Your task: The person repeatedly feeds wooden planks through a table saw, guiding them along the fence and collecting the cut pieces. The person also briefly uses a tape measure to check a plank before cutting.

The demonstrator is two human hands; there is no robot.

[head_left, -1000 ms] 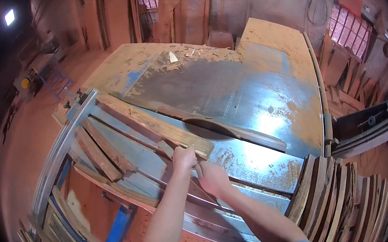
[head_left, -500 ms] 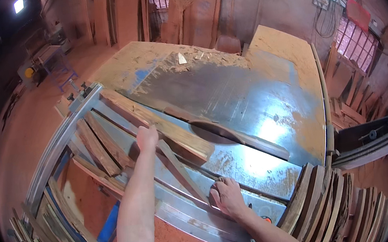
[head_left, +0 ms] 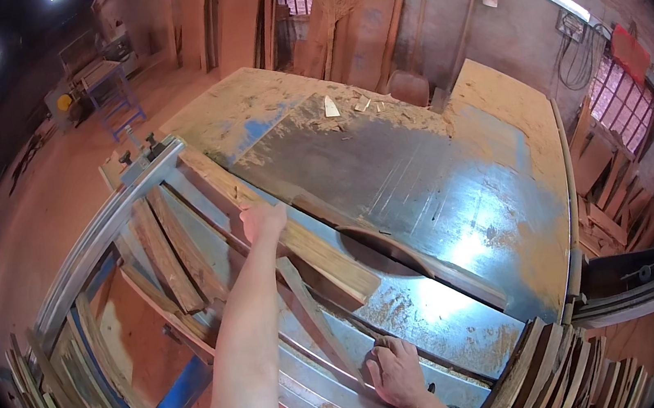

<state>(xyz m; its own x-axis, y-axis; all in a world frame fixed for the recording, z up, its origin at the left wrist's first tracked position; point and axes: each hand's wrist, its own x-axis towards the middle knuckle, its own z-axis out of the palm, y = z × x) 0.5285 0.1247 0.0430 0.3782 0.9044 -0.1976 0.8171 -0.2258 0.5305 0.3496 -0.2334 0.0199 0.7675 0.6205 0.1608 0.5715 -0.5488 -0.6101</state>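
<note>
My left hand (head_left: 265,222) reaches out across a thick wooden board (head_left: 326,262) on the metal saw table (head_left: 389,171). Its fingers are closed over the board's top and left side. Nearer to me, my right hand (head_left: 396,368) rests with curled fingers at the metal edge. Its thumb is beside the near end of a thin wood strip (head_left: 315,313); what lies under the fingers is hidden. The strip slants from beside my left forearm toward my right hand. Just right of the board, a dark curved saw blade (head_left: 387,252) stands up from the table.
Two wood pieces (head_left: 164,254) lie on the sliding frame at the left, inside its metal rail (head_left: 97,213). Stacked wood strips stand at the lower left (head_left: 64,404) and lower right (head_left: 543,373). Sawdust and wood scraps (head_left: 331,107) cover the table's far part.
My left hand has shifted from the board's left side further onto its top, away from the thin strip's far end. My right hand stays by the strip's near end. The whole view has shifted slightly.
</note>
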